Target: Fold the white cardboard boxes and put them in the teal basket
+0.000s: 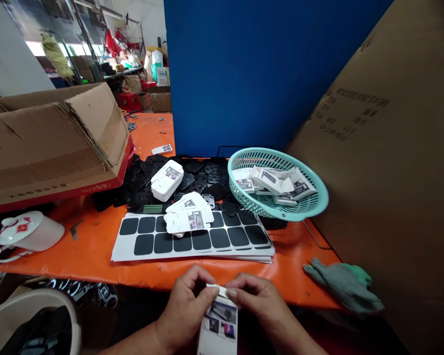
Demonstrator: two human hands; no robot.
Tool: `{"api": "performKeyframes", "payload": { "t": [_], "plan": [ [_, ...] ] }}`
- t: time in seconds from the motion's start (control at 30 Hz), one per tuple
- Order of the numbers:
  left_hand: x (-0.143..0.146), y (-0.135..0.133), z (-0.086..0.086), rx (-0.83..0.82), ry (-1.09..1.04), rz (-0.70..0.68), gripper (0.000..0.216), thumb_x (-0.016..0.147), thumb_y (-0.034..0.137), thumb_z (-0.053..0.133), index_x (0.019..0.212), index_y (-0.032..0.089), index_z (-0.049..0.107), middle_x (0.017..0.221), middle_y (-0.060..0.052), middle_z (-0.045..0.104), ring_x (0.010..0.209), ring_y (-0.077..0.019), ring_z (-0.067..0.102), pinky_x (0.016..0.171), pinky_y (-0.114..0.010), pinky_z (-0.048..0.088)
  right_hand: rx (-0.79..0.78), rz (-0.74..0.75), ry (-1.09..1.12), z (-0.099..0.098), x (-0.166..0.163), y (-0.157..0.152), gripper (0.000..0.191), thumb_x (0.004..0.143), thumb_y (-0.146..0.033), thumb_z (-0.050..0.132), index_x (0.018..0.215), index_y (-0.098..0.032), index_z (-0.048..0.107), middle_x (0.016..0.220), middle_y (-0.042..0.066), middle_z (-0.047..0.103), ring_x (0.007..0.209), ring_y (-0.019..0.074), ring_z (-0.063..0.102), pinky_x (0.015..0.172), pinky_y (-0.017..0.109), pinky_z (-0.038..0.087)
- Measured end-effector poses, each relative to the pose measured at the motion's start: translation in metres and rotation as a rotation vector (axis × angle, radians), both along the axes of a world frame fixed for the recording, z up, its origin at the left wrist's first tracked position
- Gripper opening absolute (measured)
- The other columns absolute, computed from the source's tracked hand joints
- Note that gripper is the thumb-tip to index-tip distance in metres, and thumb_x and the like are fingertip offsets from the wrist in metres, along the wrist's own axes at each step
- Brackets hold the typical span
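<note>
Just off the front edge of the table, a slim white printed box is held upright by its top end. My left hand pinches the top's left side between thumb and fingers. On the right side of the same end, my right hand is closed with its thumb at the flap. Beyond them lies a stack of white sheets bearing rows of black rounded squares. Several flat printed cartons are fanned out on it. Behind stands a neat stack of white cartons.
A turquoise basket holds several white boxes. Black plastic parts are heaped behind the sheets. A cardboard box and a lidded white mug stand left; a grey-green glove lies right. A beige tub sits below left.
</note>
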State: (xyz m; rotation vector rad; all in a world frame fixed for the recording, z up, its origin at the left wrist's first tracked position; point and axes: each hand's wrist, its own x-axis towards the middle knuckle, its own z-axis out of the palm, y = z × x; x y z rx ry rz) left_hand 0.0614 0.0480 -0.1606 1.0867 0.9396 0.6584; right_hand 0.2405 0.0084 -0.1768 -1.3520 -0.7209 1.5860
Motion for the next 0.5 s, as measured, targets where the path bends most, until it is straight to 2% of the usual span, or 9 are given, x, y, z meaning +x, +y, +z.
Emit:
{"api": "performKeyframes", "payload": {
  "t": [0.07, 0.13, 0.2, 0.23, 0.37, 0.5],
  "plan": [
    [-0.003, -0.002, -0.006, -0.019, -0.007, -0.029, 0.017, 0.075, 0.028, 0.068, 0.079, 0.015, 0.058, 0.079, -0.002, 0.058, 0.073, -0.014, 0.053, 0.068, -0.026, 0.042, 0.076, 0.009, -0.086, -0.007, -0.001, -0.009, 0.026, 0.066, -0.042, 0.082, 0.065, -0.017, 0.073, 0.063, 0.002, 0.066, 0.061, 0.0153, 0.057, 0.061, 0.026, 0.044],
    [-0.005, -0.003, -0.011, -0.172, -0.008, -0.026, 0.018, 0.069, 0.024, 0.07, 0.078, 0.015, 0.058, 0.076, -0.002, 0.06, 0.07, -0.0142, 0.054, 0.066, -0.026, 0.042, 0.123, 0.005, -0.159, -0.013, -0.003, -0.018, 0.024, 0.068, -0.042, 0.08, 0.069, -0.019, 0.076, 0.069, 0.004, 0.067, 0.067, 0.0181, 0.06, 0.065, 0.028, 0.047],
    [-0.004, -0.002, -0.013, -0.328, -0.013, 0.009, 0.02, 0.067, 0.024, 0.07, 0.08, 0.015, 0.057, 0.069, 0.0, 0.06, 0.062, -0.013, 0.053, 0.061, -0.025, 0.041, 0.098, -0.025, -0.171, -0.016, -0.006, -0.022, 0.023, 0.069, -0.042, 0.08, 0.072, -0.02, 0.077, 0.072, 0.004, 0.067, 0.071, 0.0193, 0.062, 0.067, 0.028, 0.048],
    [-0.003, 0.0, -0.012, -0.348, -0.014, 0.027, 0.02, 0.067, 0.025, 0.069, 0.08, 0.015, 0.057, 0.067, 0.001, 0.059, 0.06, -0.0122, 0.052, 0.059, -0.025, 0.04, 0.064, -0.046, -0.147, -0.015, -0.008, -0.023, 0.024, 0.068, -0.042, 0.08, 0.073, -0.02, 0.077, 0.072, 0.004, 0.067, 0.071, 0.0193, 0.062, 0.067, 0.028, 0.049],
    [0.005, 0.009, 0.001, -0.227, 0.027, 0.044, 0.017, 0.069, 0.025, 0.068, 0.077, 0.015, 0.056, 0.067, 0.003, 0.056, 0.059, -0.0094, 0.049, 0.057, -0.021, 0.038, -0.052, -0.077, -0.033, -0.007, -0.01, -0.019, 0.029, 0.064, -0.045, 0.083, 0.072, -0.018, 0.076, 0.067, 0.003, 0.069, 0.063, 0.0164, 0.06, 0.062, 0.026, 0.047],
    [0.007, 0.013, 0.011, -0.226, 0.102, -0.003, 0.015, 0.067, 0.024, 0.066, 0.073, 0.015, 0.056, 0.063, 0.002, 0.056, 0.056, -0.0093, 0.048, 0.053, -0.021, 0.037, -0.122, -0.073, -0.014, -0.004, -0.006, -0.015, 0.032, 0.061, -0.045, 0.084, 0.068, -0.015, 0.075, 0.061, 0.002, 0.067, 0.057, 0.0132, 0.055, 0.057, 0.024, 0.043]
  ]
}}
